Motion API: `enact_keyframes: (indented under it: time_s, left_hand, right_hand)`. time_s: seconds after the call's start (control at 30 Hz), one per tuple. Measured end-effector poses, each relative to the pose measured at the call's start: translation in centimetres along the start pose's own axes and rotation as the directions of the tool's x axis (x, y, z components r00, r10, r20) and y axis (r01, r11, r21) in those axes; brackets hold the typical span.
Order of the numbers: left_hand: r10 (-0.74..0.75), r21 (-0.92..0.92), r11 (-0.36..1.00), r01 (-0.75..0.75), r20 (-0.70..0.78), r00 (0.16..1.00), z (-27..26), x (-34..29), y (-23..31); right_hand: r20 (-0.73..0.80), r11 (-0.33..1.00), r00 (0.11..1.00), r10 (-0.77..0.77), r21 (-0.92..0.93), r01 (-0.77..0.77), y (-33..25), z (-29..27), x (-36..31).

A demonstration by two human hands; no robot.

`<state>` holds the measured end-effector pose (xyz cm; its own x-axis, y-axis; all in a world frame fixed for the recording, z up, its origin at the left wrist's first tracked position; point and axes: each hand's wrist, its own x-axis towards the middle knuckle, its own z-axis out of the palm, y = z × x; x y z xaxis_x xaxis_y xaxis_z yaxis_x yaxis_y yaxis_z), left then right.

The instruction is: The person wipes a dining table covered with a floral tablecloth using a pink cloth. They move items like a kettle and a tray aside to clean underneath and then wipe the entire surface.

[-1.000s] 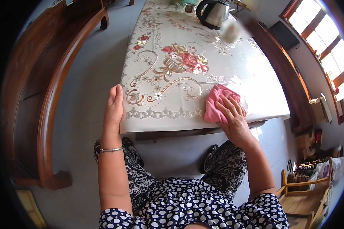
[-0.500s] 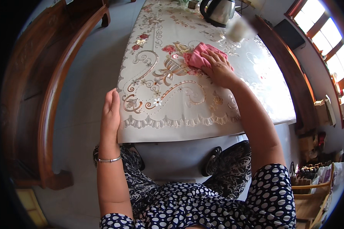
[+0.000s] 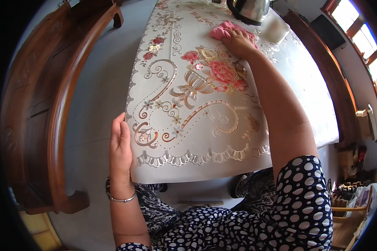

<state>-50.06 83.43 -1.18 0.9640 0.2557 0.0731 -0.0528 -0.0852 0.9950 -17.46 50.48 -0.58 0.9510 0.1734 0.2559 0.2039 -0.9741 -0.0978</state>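
Observation:
Under my right hand [image 3: 238, 43] is a folded pink cloth [image 3: 222, 31], pressed against the tablecloth well out toward the table's far end. My fingers lie over the cloth and its left part sticks out beyond them. The tablecloth [image 3: 188, 138] is white with embossed scrolls and red and gold flowers. At the table's near left corner, my left hand [image 3: 121, 138] grips the edge, thumb toward me; part of its fingers is hidden. A silver kettle [image 3: 257, 9] with a black handle stands just beyond the cloth, and a blurred whitish object [image 3: 275, 31] sits to its right.
A long dark wooden bench [image 3: 63, 104] runs along the left side, across a strip of grey floor [image 3: 98, 83]. Another wooden bench [image 3: 318, 62] lines the right of the table below the windows. A wooden rack [image 3: 352, 209] with assorted items stands at the lower right.
My right hand has pushed the pink cloth farther away across the table, close to the kettle, uncovering the red flowers. My left hand keeps to the table edge. The view has shifted slightly.

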Motion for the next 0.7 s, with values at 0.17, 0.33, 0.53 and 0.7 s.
enact_keyframes:
  time_s: [0.17, 0.33, 0.53, 0.7]
  left_hand:
    - [0.023, 0.060, 0.998, -0.022, -0.006, 1.000, -0.3, 0.2, 0.3]
    - [0.022, 0.097, 0.995, -0.019, -0.031, 0.999, -0.4, 0.2, 0.3]
    - [0.041, 0.137, 0.990, -0.037, -0.026, 0.999, -0.5, 0.5, 0.3]
    - [0.055, 0.098, 0.994, -0.054, -0.015, 0.998, -0.5, 0.6, 0.2]
  right_hand:
    - [0.015, 0.999, 0.999, 0.036, -0.002, -0.036, -0.9, -0.5, -0.2]
    - [0.050, 0.998, 0.997, 0.059, -0.002, -0.059, -2.5, -2.0, -3.5]
    - [-0.004, 0.997, 0.998, -0.070, 0.034, 0.070, -2.8, -2.3, -8.1]
    - [-0.007, 0.988, 0.989, -0.145, 0.052, 0.145, -5.2, -4.7, -14.7]
